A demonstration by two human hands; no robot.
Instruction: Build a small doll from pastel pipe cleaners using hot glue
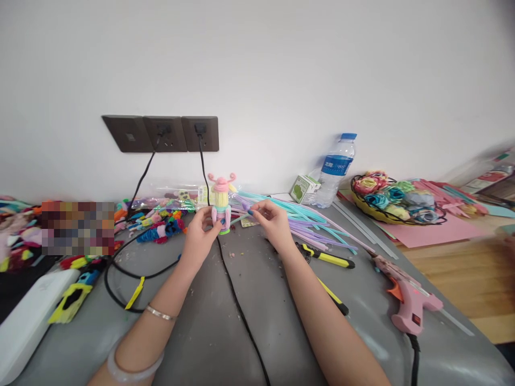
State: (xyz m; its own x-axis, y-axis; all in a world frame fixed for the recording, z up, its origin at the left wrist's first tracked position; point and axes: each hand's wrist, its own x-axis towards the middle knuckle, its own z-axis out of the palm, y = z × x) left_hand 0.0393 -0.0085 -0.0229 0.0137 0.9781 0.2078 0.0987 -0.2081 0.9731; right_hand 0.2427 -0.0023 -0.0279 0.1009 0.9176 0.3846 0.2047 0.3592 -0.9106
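**Fuzzy pipe-cleaner doll steadied on the grey table**

Grey covering (209, 332) lay over the worktop, and the left hand (201, 236) was curled round the lower part of a small pipe-cleaner doll (221, 206), which stood upright on it. The thumb and fingers were closed on its pink skirt, though how tightly could not be told. Its yellow body and pink head with curled horns rose clear above that grip. A black cable (237, 305) ran from the wall socket (200, 133) down past the doll's base, between the two forearms.

To do this step well, the holding hand would have needed to keep the doll upright and low on the table, gripping the skirt only, so that the soft head was not crushed.

Just right of the doll, the right hand (273, 222) was nearly closed, thumb and forefinger pinched on what looked like a pale stem from the bundle of pastel pipe cleaners (314, 222); the stem was too thin to be sure. That pinch sat beside the doll's middle, near but apart from it. A light, short pinch close to the stem's end would have given better control.

Further right lay yellow-handled pliers (328, 258) and a pink glue gun (406, 303), well apart from both hands.
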